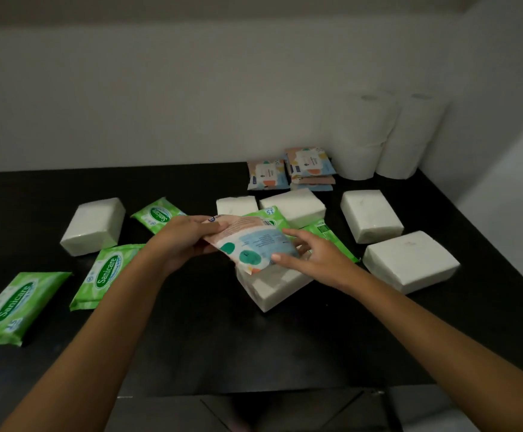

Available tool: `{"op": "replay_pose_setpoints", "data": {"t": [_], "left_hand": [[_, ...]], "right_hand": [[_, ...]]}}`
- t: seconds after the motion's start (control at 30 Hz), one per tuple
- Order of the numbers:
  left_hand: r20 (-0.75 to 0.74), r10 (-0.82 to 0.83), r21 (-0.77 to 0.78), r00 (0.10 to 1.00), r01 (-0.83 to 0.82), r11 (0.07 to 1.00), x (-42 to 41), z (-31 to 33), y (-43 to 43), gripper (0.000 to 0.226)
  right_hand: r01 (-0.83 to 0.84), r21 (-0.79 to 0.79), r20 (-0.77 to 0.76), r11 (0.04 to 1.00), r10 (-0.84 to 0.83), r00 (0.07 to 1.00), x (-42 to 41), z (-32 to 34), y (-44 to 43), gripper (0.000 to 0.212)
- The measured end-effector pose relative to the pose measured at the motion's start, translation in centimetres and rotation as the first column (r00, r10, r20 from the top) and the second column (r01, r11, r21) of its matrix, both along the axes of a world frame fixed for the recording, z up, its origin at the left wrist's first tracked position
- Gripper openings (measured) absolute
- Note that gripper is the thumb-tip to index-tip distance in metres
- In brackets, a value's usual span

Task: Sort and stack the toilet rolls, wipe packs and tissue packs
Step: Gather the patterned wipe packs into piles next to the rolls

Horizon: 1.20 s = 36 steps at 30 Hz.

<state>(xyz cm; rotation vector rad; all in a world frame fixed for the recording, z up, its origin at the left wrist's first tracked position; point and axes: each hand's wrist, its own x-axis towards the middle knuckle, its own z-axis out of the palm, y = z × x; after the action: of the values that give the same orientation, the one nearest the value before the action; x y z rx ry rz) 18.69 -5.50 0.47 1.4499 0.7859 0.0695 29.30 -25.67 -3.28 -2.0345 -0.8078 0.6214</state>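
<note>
My left hand [182,240] and my right hand [308,254] both grip a patterned wipe pack [249,244], held tilted just above a white tissue pack [272,283] at the table's middle. More patterned wipe packs [311,168] sit stacked at the back, one [266,174] lying beside the stack. Two stacks of white toilet rolls [361,135] stand in the back right corner. Green Sanicare wipe packs lie at the left [13,307], [105,272], [157,213] and behind my hands [331,235]. White tissue packs lie scattered [93,226], [370,215], [409,261], [294,205].
The black table [207,338] ends at a front edge near my body. A white wall runs along the back, and another wall closes the right side behind the rolls.
</note>
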Motion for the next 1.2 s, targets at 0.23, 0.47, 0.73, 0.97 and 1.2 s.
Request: {"op": "replay_pose_setpoints", "data": {"t": [0.23,0.47,0.73,0.97,1.2], "left_hand": [[0.074,-0.037,-0.030,0.997,0.039,0.999,3.4,3.7,1.1,0.018],[0.292,-0.082,0.013,0.953,0.082,0.997,6.5,4.2,4.2,0.044],[0.179,-0.132,0.136,0.975,0.108,0.985,10.3,0.7,7.7,0.047],[0.150,-0.163,0.126,0.975,0.145,0.981,14.1,-0.3,10.5,0.035],[0.096,-0.062,-0.060,0.993,0.068,0.996,18.6,-2.3,11.3,0.035]], "right_hand": [[0.028,-0.018,0.424,0.999,-0.018,0.905,1.6,1.1,2.3,0.078],[0.225,0.300,0.156,0.927,-0.280,0.947,5.1,2.8,6.4,0.036],[0.271,0.261,-0.120,0.926,-0.248,0.961,9.0,4.3,12.5,0.030],[0.427,0.214,-0.457,0.879,-0.296,0.839,12.5,3.7,15.2,0.039],[0.460,0.109,-0.405,0.881,-0.383,0.830,16.3,1.4,16.5,0.047]]}}
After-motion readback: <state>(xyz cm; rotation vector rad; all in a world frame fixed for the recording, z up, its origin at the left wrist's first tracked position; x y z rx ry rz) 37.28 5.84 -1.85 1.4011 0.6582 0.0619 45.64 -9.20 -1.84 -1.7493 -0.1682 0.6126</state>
